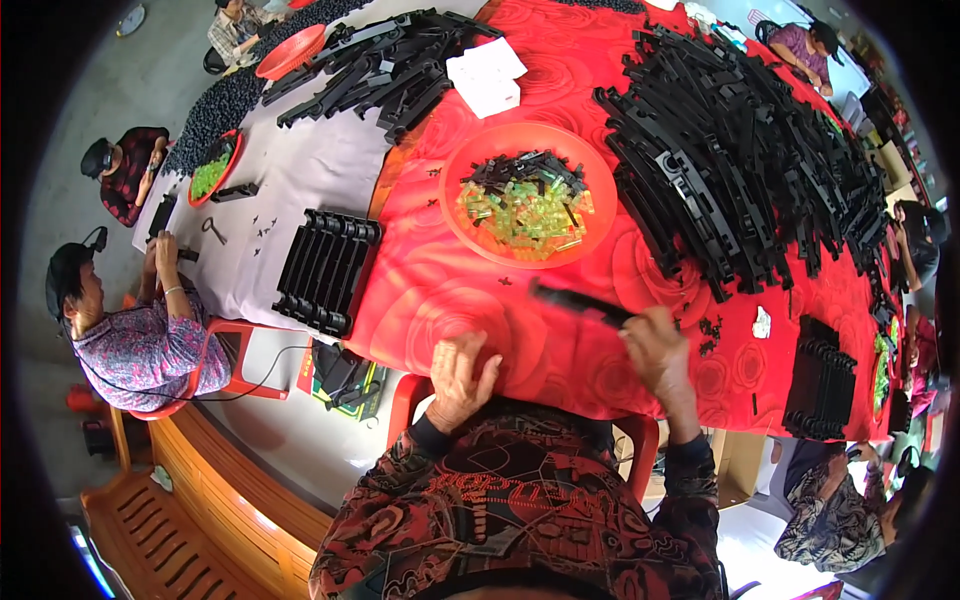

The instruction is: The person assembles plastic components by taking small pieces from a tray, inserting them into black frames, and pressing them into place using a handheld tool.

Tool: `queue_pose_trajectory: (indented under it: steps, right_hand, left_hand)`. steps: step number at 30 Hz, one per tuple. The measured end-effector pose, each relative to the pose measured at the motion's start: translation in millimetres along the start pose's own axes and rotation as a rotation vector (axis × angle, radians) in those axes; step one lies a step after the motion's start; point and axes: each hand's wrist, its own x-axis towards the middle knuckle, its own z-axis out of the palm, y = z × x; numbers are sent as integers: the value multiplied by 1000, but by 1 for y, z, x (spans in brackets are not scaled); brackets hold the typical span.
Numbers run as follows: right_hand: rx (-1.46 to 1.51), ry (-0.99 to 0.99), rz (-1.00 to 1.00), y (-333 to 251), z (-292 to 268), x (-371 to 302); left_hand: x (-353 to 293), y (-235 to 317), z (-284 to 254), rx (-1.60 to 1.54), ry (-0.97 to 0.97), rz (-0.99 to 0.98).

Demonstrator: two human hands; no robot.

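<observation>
My right hand (pixel 657 358) grips one end of a long black plastic strip (pixel 572 299), smeared by motion, just above the red rose-patterned tablecloth (pixel 420 290). My left hand (pixel 460 378) rests at the table's near edge, fingers loosely spread and holding nothing that I can see. Straight ahead stands an orange-red bowl (pixel 603 165) of small clear yellow-green pieces (pixel 525 215) and small black parts (pixel 530 168). Tiny dark bits (pixel 710 330) lie on the cloth to the right of my right hand.
A large heap of long black strips (pixel 730 160) covers the far right, another (pixel 385 75) the far left. Neat stacks stand at left (pixel 328 270) and right (pixel 820 385). White boxes (pixel 487 78) lie beyond the bowl. A person (pixel 140 330) works at left; others sit around.
</observation>
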Motion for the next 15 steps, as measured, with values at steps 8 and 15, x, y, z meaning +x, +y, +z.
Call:
queue_pose_trajectory:
  steps: [8, 15]
  right_hand:
    - [28, -264, -235, -20, 65, 21]
    - [127, -287, -155, -26, 58, 43]
  left_hand:
    - [22, -20, -1, 86, -112, -91]
    - [14, -37, 15, 54, -177, -119]
